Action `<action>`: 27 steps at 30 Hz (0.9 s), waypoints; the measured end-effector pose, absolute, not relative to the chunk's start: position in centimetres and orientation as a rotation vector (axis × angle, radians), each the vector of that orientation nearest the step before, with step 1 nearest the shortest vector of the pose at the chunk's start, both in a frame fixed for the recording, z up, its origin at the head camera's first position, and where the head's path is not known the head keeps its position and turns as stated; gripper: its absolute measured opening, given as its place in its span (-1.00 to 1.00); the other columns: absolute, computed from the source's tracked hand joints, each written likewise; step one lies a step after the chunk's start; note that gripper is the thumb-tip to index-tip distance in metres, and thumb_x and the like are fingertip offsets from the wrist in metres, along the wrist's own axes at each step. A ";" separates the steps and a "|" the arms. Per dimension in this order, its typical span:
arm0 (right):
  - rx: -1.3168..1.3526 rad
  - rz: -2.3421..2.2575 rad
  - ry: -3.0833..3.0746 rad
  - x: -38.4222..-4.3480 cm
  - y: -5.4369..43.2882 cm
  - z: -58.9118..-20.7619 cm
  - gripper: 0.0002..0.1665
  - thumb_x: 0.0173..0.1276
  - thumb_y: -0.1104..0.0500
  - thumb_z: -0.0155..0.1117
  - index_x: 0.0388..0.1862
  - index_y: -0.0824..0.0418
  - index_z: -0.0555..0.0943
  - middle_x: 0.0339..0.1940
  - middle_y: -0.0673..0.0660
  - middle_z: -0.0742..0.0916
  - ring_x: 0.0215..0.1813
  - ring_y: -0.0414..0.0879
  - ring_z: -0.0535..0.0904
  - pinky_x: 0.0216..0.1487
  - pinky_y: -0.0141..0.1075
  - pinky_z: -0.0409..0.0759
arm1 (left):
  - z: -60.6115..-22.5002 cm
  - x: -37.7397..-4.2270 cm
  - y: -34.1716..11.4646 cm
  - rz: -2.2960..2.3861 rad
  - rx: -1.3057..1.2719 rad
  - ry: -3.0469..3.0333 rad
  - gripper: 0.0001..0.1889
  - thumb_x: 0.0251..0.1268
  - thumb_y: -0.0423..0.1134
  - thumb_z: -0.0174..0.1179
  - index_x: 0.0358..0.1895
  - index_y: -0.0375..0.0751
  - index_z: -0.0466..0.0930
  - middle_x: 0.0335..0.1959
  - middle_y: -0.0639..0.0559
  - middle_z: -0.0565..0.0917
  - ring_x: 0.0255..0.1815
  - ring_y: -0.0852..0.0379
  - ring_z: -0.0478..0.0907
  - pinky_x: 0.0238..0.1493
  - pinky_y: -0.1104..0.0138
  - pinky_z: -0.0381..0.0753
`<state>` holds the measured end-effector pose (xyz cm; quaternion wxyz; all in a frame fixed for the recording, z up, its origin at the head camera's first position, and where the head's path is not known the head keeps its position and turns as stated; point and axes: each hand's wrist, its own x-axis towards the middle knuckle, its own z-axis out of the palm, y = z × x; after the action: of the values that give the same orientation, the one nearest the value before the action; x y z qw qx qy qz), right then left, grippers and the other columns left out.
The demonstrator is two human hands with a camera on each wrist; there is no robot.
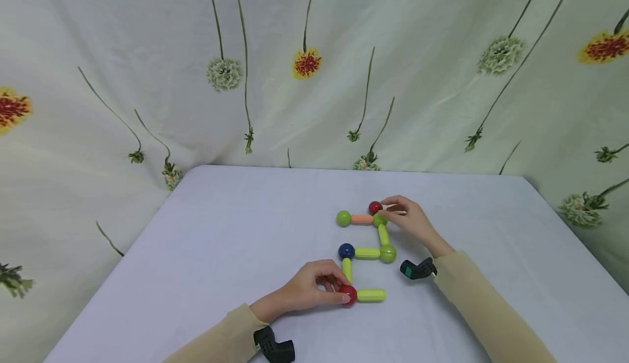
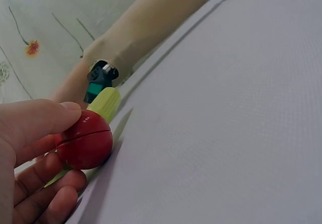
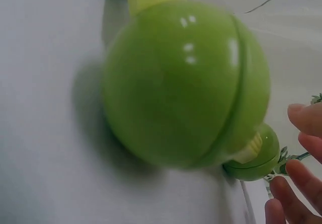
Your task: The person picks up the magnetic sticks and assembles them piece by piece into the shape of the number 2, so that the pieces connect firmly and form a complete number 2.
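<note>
A zigzag chain of toy balls and rods lies on the table. My left hand (image 1: 309, 287) pinches the near red ball (image 1: 348, 296) between thumb and fingers. From that ball, one yellow-green rod (image 1: 371, 296) points right and another (image 1: 347, 270) leads to a dark blue ball (image 1: 346, 251). A further rod (image 1: 367, 253) joins the blue ball to a green ball (image 1: 388, 253), which looms large in the right wrist view. At the far end, my right hand (image 1: 410, 221) has its fingers spread beside a green ball (image 3: 256, 156) and a second red ball (image 1: 375, 207).
An orange rod (image 1: 362, 219) ties the far green ball to another green ball (image 1: 343, 218) on its left. Black wrist devices (image 1: 417, 269) sit at both cuffs. Behind the white-covered table (image 1: 236, 215) hangs a flower-patterned cloth (image 1: 275, 106).
</note>
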<state>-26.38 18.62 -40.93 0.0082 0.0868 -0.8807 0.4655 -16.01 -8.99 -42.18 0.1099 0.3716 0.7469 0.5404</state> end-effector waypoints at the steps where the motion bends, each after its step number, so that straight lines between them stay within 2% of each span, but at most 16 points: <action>1: 0.273 1.465 -2.763 -26.6 18.5 -40.9 -0.48 0.30 -0.01 0.26 0.16 0.21 0.48 0.18 0.23 0.53 0.17 0.16 0.44 0.10 0.05 0.45 | -41.8 -15.9 -9.0 1.587 1.091 2.193 -0.81 0.08 -0.40 0.33 -0.20 -0.33 0.64 -0.30 -0.16 0.62 -0.33 -0.10 0.54 -0.31 0.36 0.59; 7: 0.231 1.482 -2.813 -27.7 17.6 -40.8 -0.38 0.30 -0.02 0.25 0.29 0.16 0.38 0.26 0.25 0.45 0.22 0.19 0.40 0.14 0.05 0.43 | -40.8 -15.4 -9.0 1.582 1.075 2.185 -0.80 0.09 -0.40 0.32 -0.19 -0.35 0.63 -0.29 -0.16 0.62 -0.33 -0.02 0.55 -0.29 0.37 0.59; 11: 0.192 1.486 -2.833 -28.1 17.2 -40.7 -0.39 0.32 -0.01 0.24 0.29 0.16 0.38 0.26 0.27 0.44 0.21 0.20 0.40 0.13 0.03 0.44 | -40.8 -15.4 -9.0 1.578 1.066 2.178 -0.80 0.10 -0.39 0.32 -0.18 -0.34 0.63 -0.28 -0.13 0.62 -0.33 0.01 0.55 -0.29 0.38 0.59; 17: 0.171 1.469 -2.849 -28.5 17.0 -40.9 -0.42 0.34 0.02 0.22 0.28 0.19 0.40 0.24 0.29 0.46 0.20 0.22 0.41 0.13 0.03 0.44 | -40.8 -15.3 -8.9 1.579 1.078 2.179 -0.81 0.10 -0.40 0.31 -0.18 -0.35 0.63 -0.28 -0.14 0.63 -0.32 -0.07 0.54 -0.29 0.38 0.58; 27: 0.180 1.417 -2.866 -28.8 16.9 -41.5 -0.45 0.36 0.00 0.19 0.27 0.20 0.44 0.21 0.27 0.51 0.20 0.16 0.41 0.18 0.00 0.40 | -40.7 -15.3 -8.9 1.575 1.053 2.184 -0.80 0.10 -0.40 0.32 -0.18 -0.36 0.64 -0.28 -0.14 0.62 -0.31 -0.08 0.53 -0.28 0.39 0.57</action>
<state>-28.76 16.92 -41.51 -0.0300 0.0561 -0.8946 0.4422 -15.30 -8.93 -40.70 0.1249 0.3615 0.7495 0.5404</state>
